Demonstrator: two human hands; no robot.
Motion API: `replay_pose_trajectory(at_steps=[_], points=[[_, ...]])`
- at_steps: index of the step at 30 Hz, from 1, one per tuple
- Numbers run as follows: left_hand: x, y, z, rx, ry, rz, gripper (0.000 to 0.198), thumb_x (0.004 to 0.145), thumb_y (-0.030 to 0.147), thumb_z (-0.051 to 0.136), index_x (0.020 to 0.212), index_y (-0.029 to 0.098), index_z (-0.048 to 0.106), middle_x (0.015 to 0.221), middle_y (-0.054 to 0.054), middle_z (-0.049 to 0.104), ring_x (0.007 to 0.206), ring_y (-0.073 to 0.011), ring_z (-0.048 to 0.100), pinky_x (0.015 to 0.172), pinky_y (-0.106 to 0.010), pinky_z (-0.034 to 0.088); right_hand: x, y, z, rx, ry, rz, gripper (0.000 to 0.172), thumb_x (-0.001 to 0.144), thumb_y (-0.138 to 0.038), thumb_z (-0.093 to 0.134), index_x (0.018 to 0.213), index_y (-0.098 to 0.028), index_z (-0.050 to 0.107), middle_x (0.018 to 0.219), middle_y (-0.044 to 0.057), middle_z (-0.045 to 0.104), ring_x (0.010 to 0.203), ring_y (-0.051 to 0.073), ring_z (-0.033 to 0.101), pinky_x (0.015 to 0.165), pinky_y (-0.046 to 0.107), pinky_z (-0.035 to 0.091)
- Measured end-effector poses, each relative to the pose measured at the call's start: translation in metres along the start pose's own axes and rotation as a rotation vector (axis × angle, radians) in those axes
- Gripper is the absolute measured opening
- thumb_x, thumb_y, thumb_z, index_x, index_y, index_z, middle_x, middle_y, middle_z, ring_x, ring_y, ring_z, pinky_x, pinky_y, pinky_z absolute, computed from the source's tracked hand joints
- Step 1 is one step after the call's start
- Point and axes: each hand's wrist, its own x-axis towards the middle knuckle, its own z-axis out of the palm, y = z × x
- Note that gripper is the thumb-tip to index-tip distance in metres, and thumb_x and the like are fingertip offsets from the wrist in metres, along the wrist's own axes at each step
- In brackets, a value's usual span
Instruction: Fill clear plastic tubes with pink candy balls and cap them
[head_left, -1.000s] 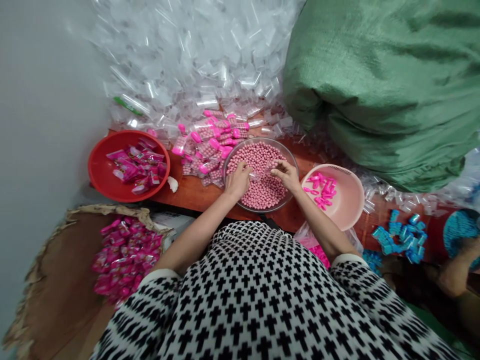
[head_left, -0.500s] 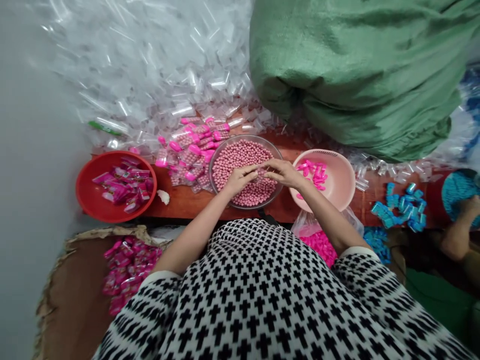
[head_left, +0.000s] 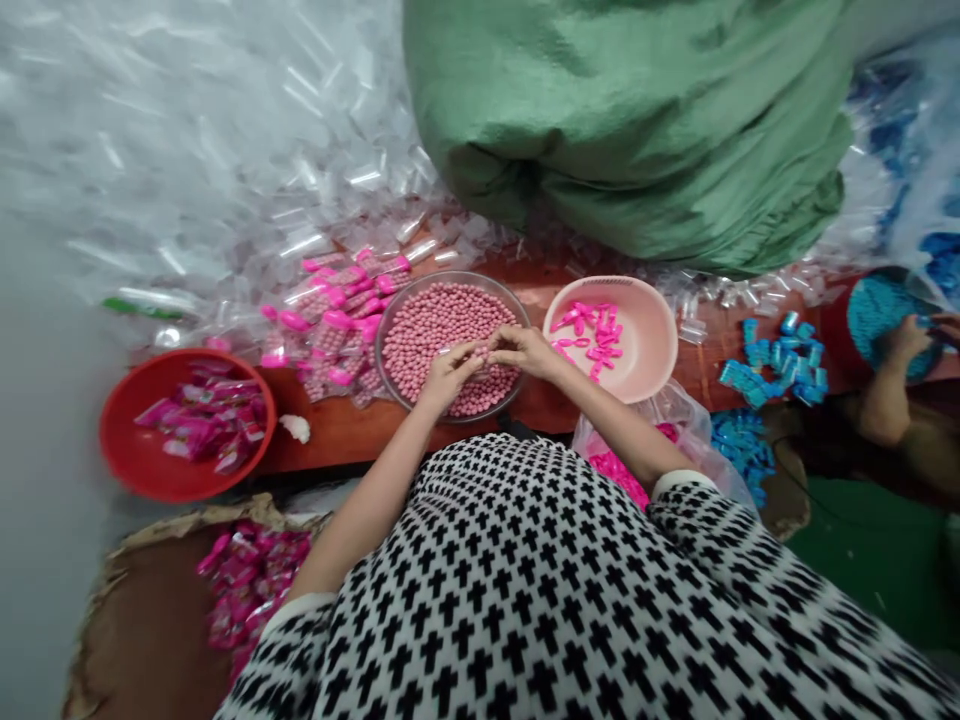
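- Now, left hand (head_left: 448, 378) and right hand (head_left: 527, 350) stand closer together than a second ago, suggesting joint handling at one spot.
- Fingers curl inward; their grasp cannot be told.
- Pink beads (head_left: 424, 340) lie beneath, inside the bowl (head_left: 379, 360).
- Pink basin (head_left: 649, 360) sits right.
- Green sack (head_left: 645, 130) crowds the far side, limiting reach there.

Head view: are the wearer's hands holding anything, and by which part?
Cannot tell: the left hand and right hand come together over the bowl; anything between them is too small and blurred.
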Motion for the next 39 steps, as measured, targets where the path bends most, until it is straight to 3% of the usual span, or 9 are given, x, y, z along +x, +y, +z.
replay_pose_trajectory(at_steps=[5, 10, 13, 18, 22, 25, 27, 32, 39], points=[[-0.007, 0.000, -0.003, 0.334, 0.124, 0.189, 0.034, 0.081, 0.043, 0.063, 0.105, 0.019, 0.069, 0.108, -0.007, 0.070, 0.104, -0.0229, 0.065, 0.100, -0.040, 0.049, -0.028, 0.011, 0.002, 0.022, 0.054, -0.005, 0.028, 0.082, -0.038, 0.066, 0.102, -0.019, 0.067, 0.098, 0.003, 0.070, 0.086, 0.015, 0.063, 0.080, 0.025, 0.048], [-0.008, -0.002, -0.004, 0.373, 0.178, 0.186, 0.035, 0.081, 0.045, 0.061, 0.105, 0.019, 0.065, 0.107, -0.008, 0.069, 0.100, -0.0212, 0.065, 0.096, -0.037, 0.051, -0.066, 0.042, -0.061, -0.417, 0.343, 0.358, 0.022, 0.090, -0.026, 0.053, 0.100, -0.016, 0.069, 0.099, 0.007, 0.071, 0.088, 0.019, 0.064, 0.082, 0.028, 0.048], [-0.005, -0.009, -0.002, 0.319, 0.224, 0.156, 0.040, 0.081, 0.049, 0.061, 0.108, 0.019, 0.064, 0.107, -0.008, 0.069, 0.099, -0.0213, 0.065, 0.093, -0.037, 0.052, -0.075, 0.063, -0.096, -0.847, 0.212, 0.619, 0.027, 0.090, -0.016, 0.047, 0.105, -0.014, 0.069, 0.109, 0.014, 0.069, 0.099, 0.024, 0.062, 0.084, 0.032, 0.046], [-0.003, -0.016, 0.004, 0.243, 0.223, 0.104, 0.049, 0.077, 0.054, 0.065, 0.110, 0.018, 0.065, 0.111, -0.010, 0.068, 0.104, -0.0228, 0.063, 0.099, -0.041, 0.049, -0.076, 0.084, -0.106, -0.964, 0.064, 0.634, 0.031, 0.089, -0.010, 0.042, 0.107, -0.006, 0.067, 0.115, 0.026, 0.064, 0.109, 0.030, 0.057, 0.090, 0.039, 0.044], [-0.004, -0.011, 0.010, 0.014, 0.236, 0.044, 0.057, 0.070, 0.056, 0.071, 0.113, 0.019, 0.064, 0.114, -0.010, 0.067, 0.100, -0.0228, 0.065, 0.089, -0.040, 0.056, -0.081, 0.092, -0.105, -0.797, 0.260, 0.610, 0.021, 0.085, -0.023, 0.052, 0.096, -0.010, 0.064, 0.098, 0.020, 0.068, 0.087, 0.025, 0.061, 0.081, 0.037, 0.048], [-0.006, -0.007, 0.016, -0.130, 0.154, 0.030, 0.060, 0.069, 0.054, 0.074, 0.116, 0.019, 0.063, 0.114, -0.010, 0.067, 0.097, -0.0220, 0.067, 0.084, -0.040, 0.058, -0.077, 0.083, -0.098, -0.324, 0.536, 0.515, 0.021, 0.075, -0.032, 0.061, 0.089, -0.016, 0.058, 0.079, 0.006, 0.064, 0.070, 0.019, 0.058, 0.070, 0.034, 0.050], [-0.008, -0.004, 0.019, -0.176, 0.139, 0.033, 0.058, 0.070, 0.051, 0.075, 0.117, 0.018, 0.063, 0.114, -0.010, 0.067, 0.096, -0.0214, 0.067, 0.083, -0.040, 0.059, -0.069, 0.063, -0.086, 0.006, 0.568, 0.391, 0.031, 0.068, -0.032, 0.067, 0.093, -0.018, 0.054, 0.072, 0.000, 0.060, 0.065, 0.016, 0.057, 0.064, 0.032, 0.050], [-0.015, 0.002, 0.023, -0.230, 0.125, 0.038, 0.057, 0.069, 0.052, 0.076, 0.113, 0.017, 0.066, 0.115, -0.011, 0.068, 0.100, -0.0238, 0.067, 0.082, -0.040, 0.059, -0.044, -0.010, -0.047, 0.263, 0.326, 0.152, 0.049, 0.067, -0.032, 0.072, 0.112, -0.025, 0.056, 0.078, -0.002, 0.061, 0.068, 0.014, 0.056, 0.066, 0.027, 0.049], [-0.031, 0.018, 0.006, -0.040, 0.118, 0.173, 0.050, 0.074, 0.050, 0.072, 0.111, 0.016, 0.071, 0.111, -0.010, 0.071, 0.106, -0.0267, 0.065, 0.096, -0.042, 0.053, -0.015, -0.059, -0.023, -0.105, -0.225, -0.013, 0.040, 0.070, -0.033, 0.070, 0.108, -0.021, 0.068, 0.093, 0.001, 0.066, 0.084, 0.018, 0.059, 0.080, 0.031, 0.048]])
